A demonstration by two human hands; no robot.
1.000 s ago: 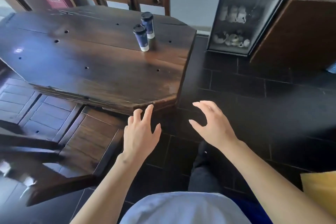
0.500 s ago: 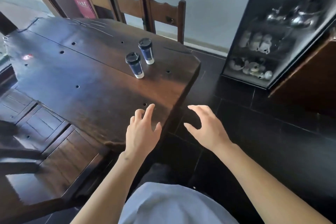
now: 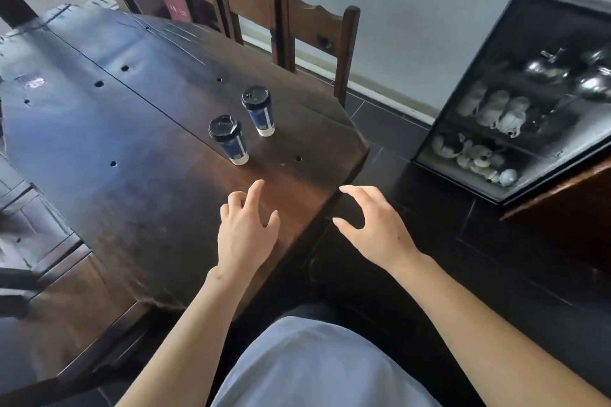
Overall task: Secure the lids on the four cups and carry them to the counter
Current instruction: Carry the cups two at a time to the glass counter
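Two dark blue cups with black lids stand upright on the dark wooden table [image 3: 139, 195], near its right corner. The nearer cup [image 3: 229, 139] is left of and in front of the farther cup [image 3: 259, 114]. My left hand [image 3: 246, 231] hovers over the table, fingers spread, a short way in front of the nearer cup and holding nothing. My right hand [image 3: 377, 228] is out past the table's right edge, above the dark floor, fingers curved and apart, also holding nothing. Only these two cups are in view.
Wooden chairs [image 3: 314, 26] stand behind the table against the wall. A black glass cabinet [image 3: 515, 102] with crockery stands at the right on dark floor tiles. A wooden bench [image 3: 49, 307] lies at the table's near left side. Small holes dot the tabletop.
I have come closer to the table and the cups look larger. Both hands have moved forward; my left hand is now above the tabletop instead of in front of its edge.
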